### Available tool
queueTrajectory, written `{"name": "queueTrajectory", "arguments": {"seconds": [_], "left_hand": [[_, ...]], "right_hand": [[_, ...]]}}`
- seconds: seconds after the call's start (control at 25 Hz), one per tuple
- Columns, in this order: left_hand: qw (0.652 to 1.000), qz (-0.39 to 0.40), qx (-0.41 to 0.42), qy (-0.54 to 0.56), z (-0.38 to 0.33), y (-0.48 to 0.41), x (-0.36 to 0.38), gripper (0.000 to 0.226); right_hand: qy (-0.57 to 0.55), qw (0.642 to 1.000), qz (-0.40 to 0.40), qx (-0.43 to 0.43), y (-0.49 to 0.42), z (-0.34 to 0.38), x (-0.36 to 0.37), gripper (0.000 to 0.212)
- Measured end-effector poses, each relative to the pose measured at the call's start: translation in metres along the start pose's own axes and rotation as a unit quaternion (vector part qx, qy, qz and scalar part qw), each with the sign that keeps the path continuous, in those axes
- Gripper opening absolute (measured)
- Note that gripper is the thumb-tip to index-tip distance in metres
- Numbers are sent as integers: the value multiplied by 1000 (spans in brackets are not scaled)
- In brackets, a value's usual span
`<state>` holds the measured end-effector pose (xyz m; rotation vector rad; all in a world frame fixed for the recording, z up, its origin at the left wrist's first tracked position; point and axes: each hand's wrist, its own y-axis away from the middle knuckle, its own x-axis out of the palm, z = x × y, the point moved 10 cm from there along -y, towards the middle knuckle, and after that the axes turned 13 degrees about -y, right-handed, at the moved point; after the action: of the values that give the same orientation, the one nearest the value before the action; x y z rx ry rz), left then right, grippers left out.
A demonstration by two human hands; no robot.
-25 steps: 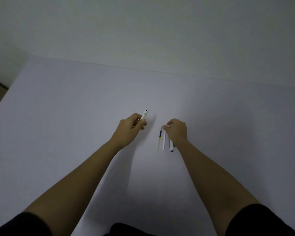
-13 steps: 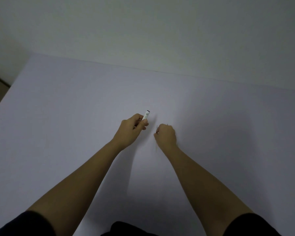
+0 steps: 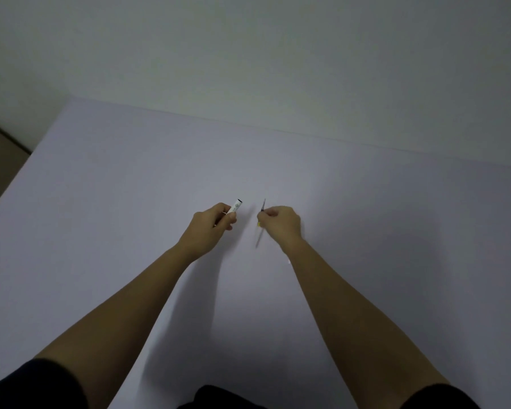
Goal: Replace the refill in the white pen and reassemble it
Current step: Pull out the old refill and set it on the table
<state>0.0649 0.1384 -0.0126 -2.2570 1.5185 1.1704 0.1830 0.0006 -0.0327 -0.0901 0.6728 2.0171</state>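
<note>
White plastic pen barrel [image 3: 236, 206] clamped in left hand [image 3: 211, 228] grip, open dark end angled up and away. Thin clear refill with yellow band [image 3: 260, 224] pinched in right hand [image 3: 281, 224], tip away, long axis near-far above pale surface [image 3: 130, 202]. Next: align axes, feed refill straight into barrel.

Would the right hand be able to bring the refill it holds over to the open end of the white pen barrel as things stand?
Probably yes. The right hand pinches the refill beside the white pen barrel in the left hand, with only bare table between them.
</note>
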Motion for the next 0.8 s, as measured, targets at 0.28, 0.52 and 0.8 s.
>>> {"name": "queueTrajectory", "arguments": {"seconds": [0.28,0.52,0.8], "left_hand": [[994,3,83,-78,-36,-7,-7,24],[981,34,150,-120,-84,0,3,26],[974,38,180,-132,-119,16,-6,25]], "right_hand": [[-285,955,-12,-81,9,37,-51,6],[-404,908,-62,-87,35,25,-97,1],[-405,902,-84,-122,60,34,-121,1]]}}
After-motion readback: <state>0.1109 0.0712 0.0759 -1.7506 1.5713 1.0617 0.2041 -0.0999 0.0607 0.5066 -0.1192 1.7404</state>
